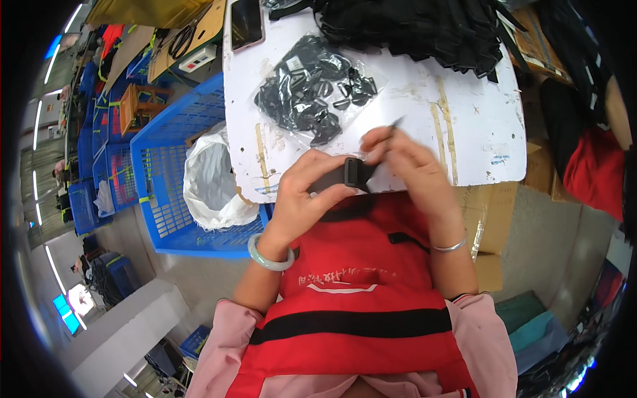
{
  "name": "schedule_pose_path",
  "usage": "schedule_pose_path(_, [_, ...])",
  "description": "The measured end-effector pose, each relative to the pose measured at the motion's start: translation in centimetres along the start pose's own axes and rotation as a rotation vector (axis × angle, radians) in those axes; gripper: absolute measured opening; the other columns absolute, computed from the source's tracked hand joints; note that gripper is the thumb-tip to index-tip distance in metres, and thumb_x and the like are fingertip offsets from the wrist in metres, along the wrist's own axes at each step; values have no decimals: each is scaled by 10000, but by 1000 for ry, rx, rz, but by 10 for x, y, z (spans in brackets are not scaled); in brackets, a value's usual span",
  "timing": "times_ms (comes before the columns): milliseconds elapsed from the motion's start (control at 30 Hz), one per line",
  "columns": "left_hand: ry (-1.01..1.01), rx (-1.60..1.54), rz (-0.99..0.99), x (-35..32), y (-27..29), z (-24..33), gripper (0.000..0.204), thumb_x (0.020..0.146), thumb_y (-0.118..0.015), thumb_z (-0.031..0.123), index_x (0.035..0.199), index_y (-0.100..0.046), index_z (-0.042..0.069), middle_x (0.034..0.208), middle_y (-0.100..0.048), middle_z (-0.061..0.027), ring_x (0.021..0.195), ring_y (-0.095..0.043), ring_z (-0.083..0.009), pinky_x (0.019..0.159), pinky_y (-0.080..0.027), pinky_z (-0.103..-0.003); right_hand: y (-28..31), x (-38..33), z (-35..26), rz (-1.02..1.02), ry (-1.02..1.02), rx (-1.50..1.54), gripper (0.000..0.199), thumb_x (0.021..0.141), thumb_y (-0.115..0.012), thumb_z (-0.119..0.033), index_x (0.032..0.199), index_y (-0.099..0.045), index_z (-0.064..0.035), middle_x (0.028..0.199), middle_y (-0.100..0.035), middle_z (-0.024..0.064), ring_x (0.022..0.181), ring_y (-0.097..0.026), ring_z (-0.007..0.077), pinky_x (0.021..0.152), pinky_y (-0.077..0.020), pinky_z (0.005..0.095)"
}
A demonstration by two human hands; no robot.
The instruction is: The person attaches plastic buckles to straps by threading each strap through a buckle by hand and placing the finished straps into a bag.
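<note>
My left hand (304,186) is closed on a black plastic buckle (352,172) and the wide black webbing strap (326,182) behind it, just over the table's near edge. To its right, my right hand (419,169) is smeared by motion. Its fingers are bent around a dark strap end, whose thin tip sticks up past the fingertips. Beyond both hands, a clear plastic bag (292,109) full of small black buckles lies on the white table (481,132). A thick heap of black straps (411,30) covers the table's far side.
A phone (247,25) lies at the table's far left corner. Left of the table stands a blue plastic basket (174,232) with a white sack (206,186) in it. Cardboard (491,222) is under the right edge. Someone in red and black (592,176) is at the far right.
</note>
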State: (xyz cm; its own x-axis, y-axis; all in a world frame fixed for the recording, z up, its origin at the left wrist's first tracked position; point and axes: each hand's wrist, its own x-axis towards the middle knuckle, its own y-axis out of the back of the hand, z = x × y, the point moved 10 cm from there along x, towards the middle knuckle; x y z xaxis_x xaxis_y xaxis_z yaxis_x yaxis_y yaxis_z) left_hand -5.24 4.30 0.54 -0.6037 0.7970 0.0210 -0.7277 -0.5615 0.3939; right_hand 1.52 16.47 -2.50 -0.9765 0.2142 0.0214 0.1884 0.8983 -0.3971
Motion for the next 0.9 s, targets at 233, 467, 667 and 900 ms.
schedule_pose_path(233, [195,-441,1,-12,12,-28,295,768,-676,37,1046,-592,-17,936,-615,-53,876,-570,-117,790,-447,-251,113,-29,-62,267,258,755,174,964,-398,-233,1002,-520,-115,768,-482,15,840,-494,183,946,-376,463])
schedule_pose_path(467, [253,-254,-45,-9,2,-20,330,733,-711,38,1036,-596,-28,920,-655,-105,846,-619,-128,736,-485,-263,12,-11,-20,174,-230,-399,170,850,-580,-147,733,-569,-24,582,-476,-49,546,-392,19,474,-323,199])
schedule_pose_path(667, [13,114,-30,-4,9,0,349,663,-727,36,994,-627,-9,888,-659,-110,803,-640,-183,694,-492,-273,11,-13,-14,184,-262,-530,159,813,-581,-115,708,-557,2,571,-499,-29,542,-393,27,482,-337,209])
schedule_pose_path(900, [-93,210,-78,-5,1,9,351,658,-736,38,990,-631,-4,890,-655,-117,788,-640,-208,690,-494,-281,4,-16,2,45,-370,-451,135,820,-579,-114,742,-567,-5,628,-527,-19,605,-432,36,533,-372,209])
